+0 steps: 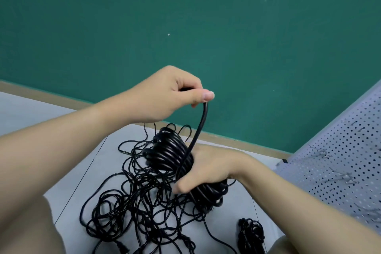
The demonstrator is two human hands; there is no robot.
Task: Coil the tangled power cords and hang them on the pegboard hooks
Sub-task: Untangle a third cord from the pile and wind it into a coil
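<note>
Two hands work one black cord. L hand (165,93) pinches the cord (201,126) betw. thumb and fingers, lifted above the tangled cords (132,198) on the grey floor (31,113). R hand (208,169) grips the coil (171,152). Small bundle (250,233) lies at lower right; pegboard (340,161) w/ hooks at far right.

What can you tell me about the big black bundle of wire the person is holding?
The coil is thick black cord, shiny like rubber or plastic, wound in many tight loops side by side. It sits tilted, held above the grey floor. The right hand grips it around the middle, so part is hidden. One strand rises from it to the left hand, which pinches it up high. Below lies a tangled pile of thinner black cords; whether the coil touches it is unclear.
</note>
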